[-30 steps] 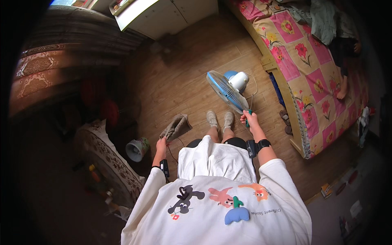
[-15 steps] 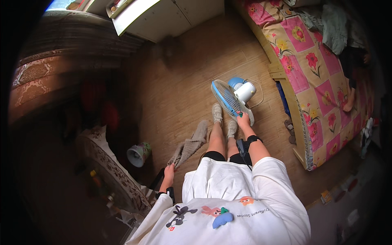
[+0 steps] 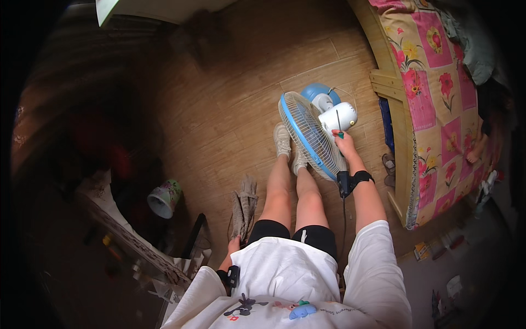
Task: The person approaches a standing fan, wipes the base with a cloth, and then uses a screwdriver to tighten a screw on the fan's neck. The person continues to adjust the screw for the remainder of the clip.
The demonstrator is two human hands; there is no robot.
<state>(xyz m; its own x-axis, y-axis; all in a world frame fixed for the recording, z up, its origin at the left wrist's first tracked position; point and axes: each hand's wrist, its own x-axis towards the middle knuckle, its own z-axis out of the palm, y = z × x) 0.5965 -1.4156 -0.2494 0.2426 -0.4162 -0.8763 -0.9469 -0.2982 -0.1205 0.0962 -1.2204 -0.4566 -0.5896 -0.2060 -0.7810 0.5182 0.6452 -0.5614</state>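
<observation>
A blue-and-white electric fan (image 3: 335, 117) stands on the floor just beyond my shoes, its wire cage tilted toward me. Beside the white motor housing, my right hand (image 3: 344, 145) is closed round a green-handled screwdriver (image 3: 341, 135), whose thin shaft points away from me across the housing. Whether the hand also touches the cage I cannot tell. Low at my left side, my left hand (image 3: 235, 244) grips the lower end of a grey-brown cloth (image 3: 243, 207). The cloth's far end is blurred, and some of the left fingers are hidden.
To the right is a wooden bed (image 3: 387, 85) with a flowered pink cover, slippers (image 3: 389, 168) by its side. A patterned bin (image 3: 165, 198) and a cloth-covered table (image 3: 118, 219) stand left. A person's foot (image 3: 473, 156) rests on the bed. A cable (image 3: 343, 225) hangs from my right wrist device.
My right hand has moved from the cage's near edge to beside the motor housing, screwdriver still in it. The left hand has drawn the cloth closer to my leg. The view has shifted.
</observation>
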